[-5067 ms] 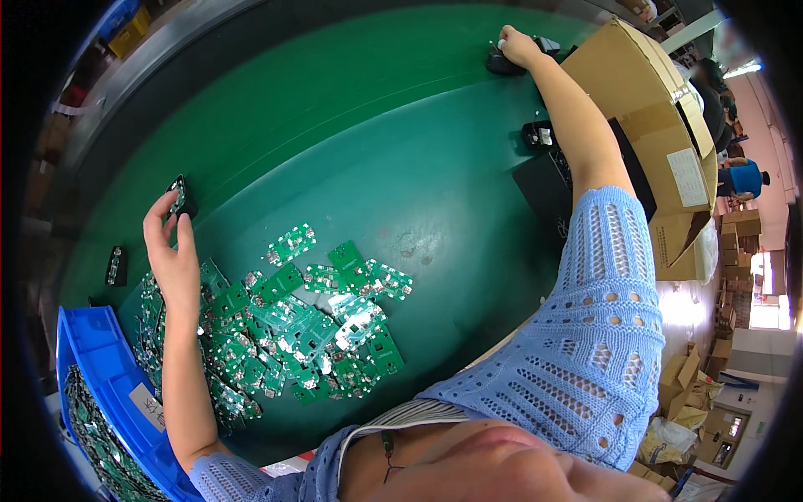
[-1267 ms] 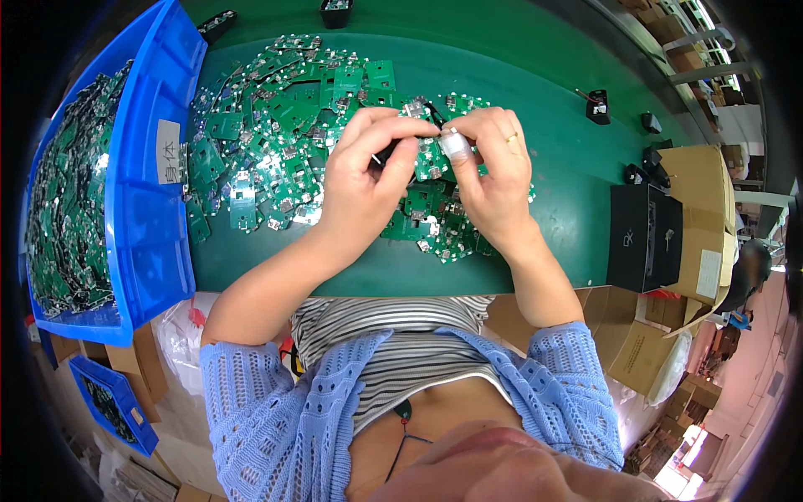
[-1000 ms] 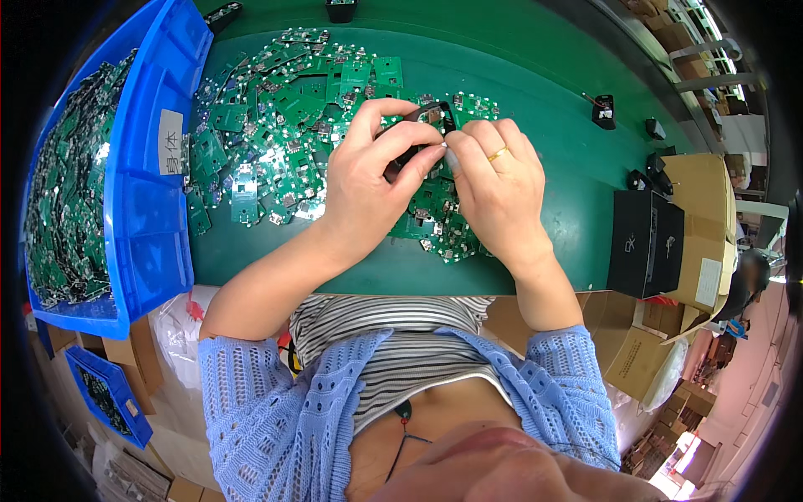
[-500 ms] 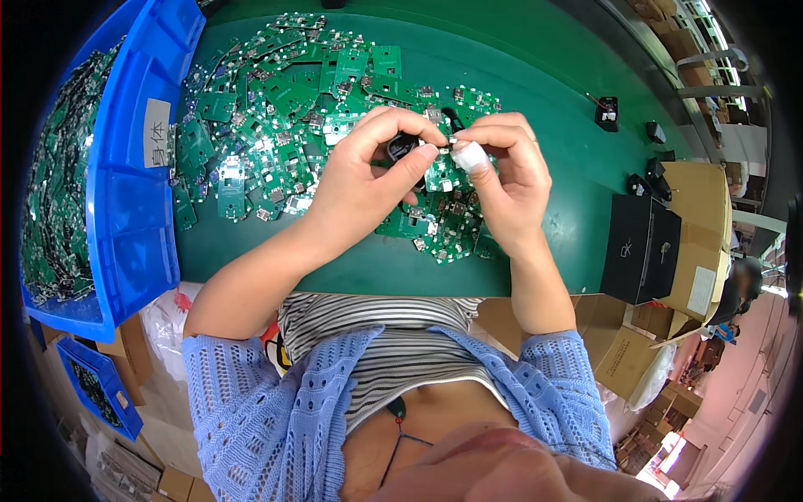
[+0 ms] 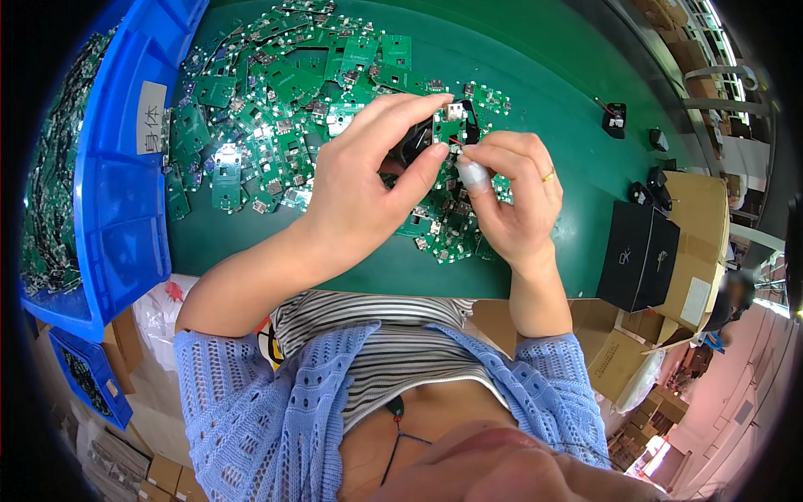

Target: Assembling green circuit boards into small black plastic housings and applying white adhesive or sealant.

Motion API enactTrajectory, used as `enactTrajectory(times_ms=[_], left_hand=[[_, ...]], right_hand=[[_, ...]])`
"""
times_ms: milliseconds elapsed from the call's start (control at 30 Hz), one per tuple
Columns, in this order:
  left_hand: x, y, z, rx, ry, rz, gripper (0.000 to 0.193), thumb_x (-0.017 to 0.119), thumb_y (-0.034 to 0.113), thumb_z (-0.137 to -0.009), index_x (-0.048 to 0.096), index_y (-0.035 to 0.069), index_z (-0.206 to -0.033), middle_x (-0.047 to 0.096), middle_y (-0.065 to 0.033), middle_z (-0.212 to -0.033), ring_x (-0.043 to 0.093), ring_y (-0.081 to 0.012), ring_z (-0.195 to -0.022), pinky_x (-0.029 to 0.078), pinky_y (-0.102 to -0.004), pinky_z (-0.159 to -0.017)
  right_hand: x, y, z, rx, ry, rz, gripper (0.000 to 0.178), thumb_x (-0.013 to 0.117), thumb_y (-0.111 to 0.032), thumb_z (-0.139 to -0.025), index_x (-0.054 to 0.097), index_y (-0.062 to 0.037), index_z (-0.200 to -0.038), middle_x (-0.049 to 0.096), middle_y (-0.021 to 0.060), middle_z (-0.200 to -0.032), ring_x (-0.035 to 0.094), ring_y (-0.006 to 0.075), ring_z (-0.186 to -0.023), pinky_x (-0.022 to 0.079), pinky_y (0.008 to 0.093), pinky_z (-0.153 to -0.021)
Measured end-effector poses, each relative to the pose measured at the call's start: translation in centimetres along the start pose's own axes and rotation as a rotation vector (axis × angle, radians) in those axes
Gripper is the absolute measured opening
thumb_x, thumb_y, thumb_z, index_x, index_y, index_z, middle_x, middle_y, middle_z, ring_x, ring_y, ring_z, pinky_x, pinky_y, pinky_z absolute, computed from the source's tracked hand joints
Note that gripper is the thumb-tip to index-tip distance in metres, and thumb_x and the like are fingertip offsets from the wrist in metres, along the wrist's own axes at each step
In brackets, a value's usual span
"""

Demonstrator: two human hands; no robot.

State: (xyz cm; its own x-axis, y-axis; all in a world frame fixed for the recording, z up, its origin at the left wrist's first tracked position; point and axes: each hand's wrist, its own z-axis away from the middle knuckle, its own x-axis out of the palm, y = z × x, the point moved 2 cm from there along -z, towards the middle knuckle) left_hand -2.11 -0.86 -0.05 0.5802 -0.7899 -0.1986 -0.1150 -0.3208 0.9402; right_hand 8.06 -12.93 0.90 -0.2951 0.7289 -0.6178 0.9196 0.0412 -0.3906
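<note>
My left hand (image 5: 355, 167) is closed round a rounded, glossy black part (image 5: 417, 142), its thumb and forefinger at the edge of a small green circuit board (image 5: 449, 125). My right hand (image 5: 519, 188) meets it from the other side, thumb and forefinger pinched at a thin red wire (image 5: 456, 140) by the board. White wrapping (image 5: 474, 174) covers the right thumb, and a ring sits on one finger. A black strip-like piece (image 5: 473, 121) stands just beyond the fingertips; whether it belongs to the held part, I cannot tell. The wire's end is hidden.
Loose green circuit boards (image 5: 288, 84) lie heaped on the green table (image 5: 544, 100). At left stands a blue bin (image 5: 125, 201) filled with boards. Small black parts (image 5: 615, 120) lie at right, near a black box (image 5: 640, 251) and a cardboard box (image 5: 698, 243).
My left fingers have opened wider round the black part, uncovering more of the board. My right fingertips have shifted slightly down, and the red wire now shows between the hands.
</note>
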Motion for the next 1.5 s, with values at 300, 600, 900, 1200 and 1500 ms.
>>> enactTrajectory(times_ms=[300, 600, 900, 1200, 1500], left_hand=[[0.0, -0.2, 0.1, 0.110, 0.040, -0.077, 0.032, 0.062, 0.008, -0.077, 0.056, 0.006, -0.109, 0.056, -0.0113, -0.100, 0.061, -0.0192, -0.072, 0.053, -0.0248, -0.055], [-0.2, -0.3, 0.1, 0.158, 0.067, -0.072, 0.030, 0.062, 0.007, -0.076, 0.057, 0.005, -0.106, 0.058, -0.0113, -0.094, 0.060, -0.0222, -0.070, 0.051, -0.0273, -0.058], [-0.1, -0.7, 0.3, 0.088, -0.028, -0.102, 0.034, 0.058, 0.004, -0.080, 0.055, 0.006, -0.114, 0.054, -0.0082, -0.103, 0.056, -0.0106, -0.077, 0.048, -0.0189, -0.054], [-0.1, -1.9, 0.2, 0.050, -0.041, -0.007, 0.033, 0.058, 0.000, -0.078, 0.056, 0.005, -0.112, 0.054, -0.0065, -0.098, 0.053, -0.0060, -0.068, 0.042, -0.0168, -0.047], [-0.4, -1.8, -0.3, 0.000, -0.038, 0.042, 0.030, 0.057, 0.003, -0.081, 0.056, 0.003, -0.112, 0.051, -0.0049, -0.102, 0.054, -0.0057, -0.075, 0.045, -0.0156, -0.052]], right_hand=[[0.2, 0.0, 0.1, -0.127, -0.016, 0.054, 0.030, 0.067, 0.006, -0.057, 0.058, -0.0027, -0.085, 0.054, 0.0081, -0.080, 0.055, 0.0225, -0.068, 0.045, 0.0296, -0.054], [0.4, -0.2, 0.1, -0.158, -0.034, 0.068, 0.036, 0.064, 0.008, -0.054, 0.057, -0.0016, -0.088, 0.053, 0.0087, -0.081, 0.054, 0.0238, -0.068, 0.045, 0.0317, -0.055], [0.4, 0.1, 0.2, -0.152, -0.098, 0.052, 0.032, 0.064, 0.008, -0.056, 0.057, -0.0018, -0.085, 0.054, 0.0091, -0.080, 0.054, 0.0239, -0.068, 0.045, 0.0315, -0.056], [1.3, 0.8, 0.2, -0.036, -0.144, -0.132, 0.023, 0.065, 0.007, -0.062, 0.057, -0.0014, -0.082, 0.056, 0.0096, -0.077, 0.054, 0.0234, -0.068, 0.044, 0.0314, -0.056], [1.2, 1.3, 0.3, 0.147, -0.040, -0.292, 0.032, 0.065, -0.002, -0.072, 0.053, -0.0019, -0.102, 0.053, 0.0071, -0.084, 0.052, 0.0167, -0.071, 0.045, 0.0259, -0.063]])
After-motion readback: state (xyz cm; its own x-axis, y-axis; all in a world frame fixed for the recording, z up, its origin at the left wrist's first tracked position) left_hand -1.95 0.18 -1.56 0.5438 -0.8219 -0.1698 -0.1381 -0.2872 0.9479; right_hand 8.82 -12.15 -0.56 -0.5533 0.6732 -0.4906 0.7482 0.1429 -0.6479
